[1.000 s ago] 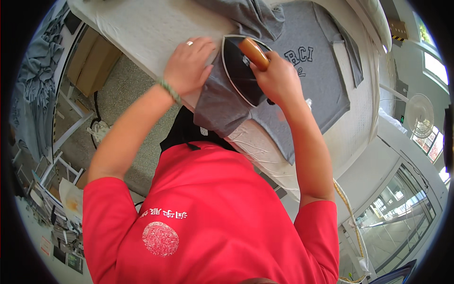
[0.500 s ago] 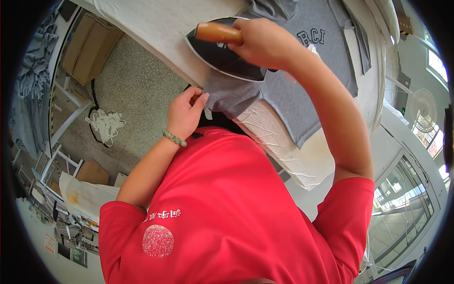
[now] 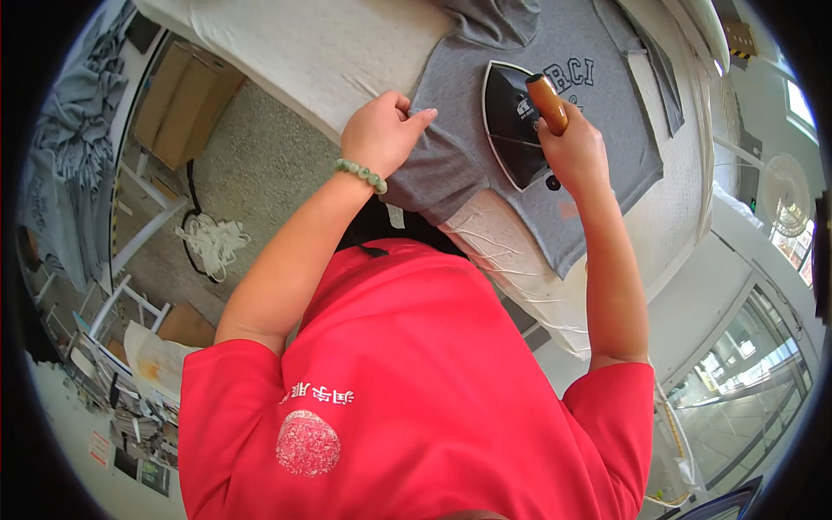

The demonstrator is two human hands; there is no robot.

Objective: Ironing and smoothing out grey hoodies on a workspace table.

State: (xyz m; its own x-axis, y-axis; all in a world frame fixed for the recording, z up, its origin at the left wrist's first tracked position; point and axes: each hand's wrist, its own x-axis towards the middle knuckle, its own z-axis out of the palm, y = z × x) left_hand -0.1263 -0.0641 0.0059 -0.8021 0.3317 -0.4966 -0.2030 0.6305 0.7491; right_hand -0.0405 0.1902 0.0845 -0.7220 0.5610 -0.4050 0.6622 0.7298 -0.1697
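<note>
Since the earlier frame, the flat iron (image 3: 510, 121) has shifted from the sleeve (image 3: 442, 178) to the grey T-shirt's (image 3: 455, 91) body, beside the lettering, on the padded worktop (image 3: 303, 52). Right grip (image 3: 575, 152) is wrapped round the wooden handle (image 3: 549, 104), the sound hold; the iron appears heavy, rigid, presumably hot. The fabric appears soft, light, prone to rucking. Left grip (image 3: 381, 134) is curled at the sleeve; pinching cannot be determined.

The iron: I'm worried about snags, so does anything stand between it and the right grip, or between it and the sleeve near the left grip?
Nothing visible does: the right grip holds the iron by its handle, and only shirt cloth shows between iron and sleeve. The left grip is at the sleeve's left edge.
</note>
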